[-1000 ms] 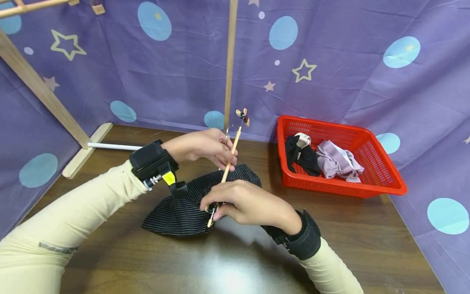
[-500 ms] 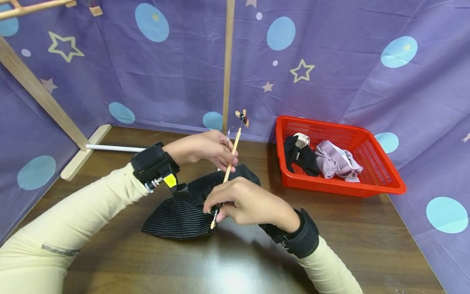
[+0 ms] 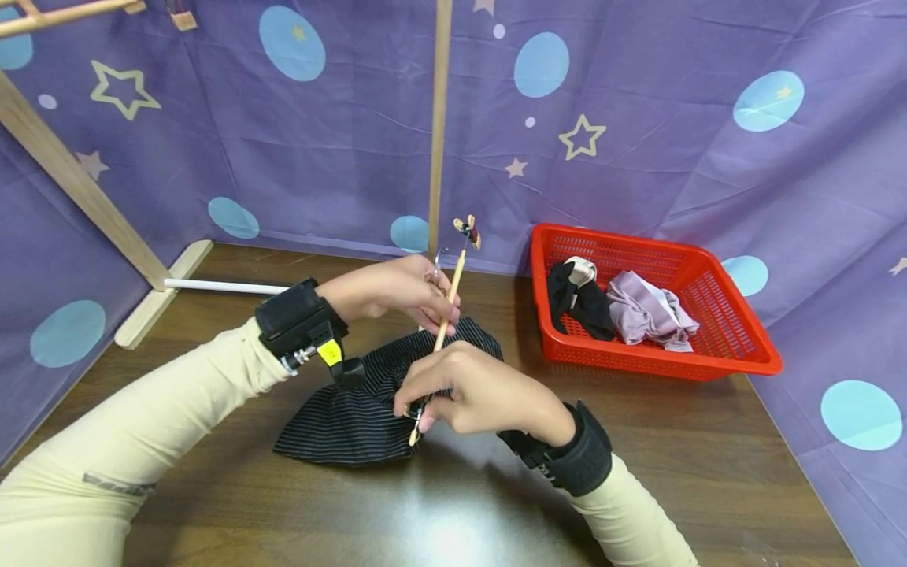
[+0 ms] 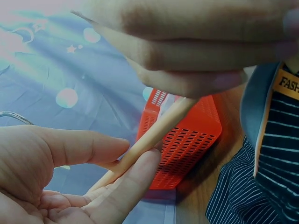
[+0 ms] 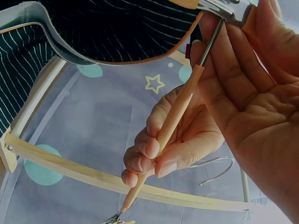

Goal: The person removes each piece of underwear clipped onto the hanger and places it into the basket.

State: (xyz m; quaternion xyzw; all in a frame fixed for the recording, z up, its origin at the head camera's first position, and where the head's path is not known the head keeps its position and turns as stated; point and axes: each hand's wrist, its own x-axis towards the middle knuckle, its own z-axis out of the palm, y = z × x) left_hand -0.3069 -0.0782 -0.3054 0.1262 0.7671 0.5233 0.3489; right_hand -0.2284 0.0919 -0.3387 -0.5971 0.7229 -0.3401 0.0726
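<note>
A wooden clip hanger (image 3: 452,293) is held slantwise over the table. My left hand (image 3: 407,293) grips the middle of its bar between thumb and fingers, with the metal hook (image 5: 224,161) sticking out beside that hand. At the near end, my right hand (image 3: 475,390) pinches the clip (image 5: 229,10) at the waistband of a black garment with thin white stripes (image 3: 340,429). The garment's lower part spreads on the table; its opening and label (image 4: 288,84) show in the left wrist view. The hanger's far clip (image 3: 468,230) has no cloth in it.
A red plastic basket (image 3: 659,361) stands at the back right, holding black cloth (image 3: 595,309) and pinkish-mauve cloth (image 3: 641,311). To the left rises a wooden rack (image 3: 92,181) with a white bar (image 3: 220,287) low down. A purple patterned curtain (image 3: 340,157) encloses the table.
My right hand and the near end of the hanger have shifted slightly to the right. The left hand keeps its hold on the bar, and the garment lies almost as before.
</note>
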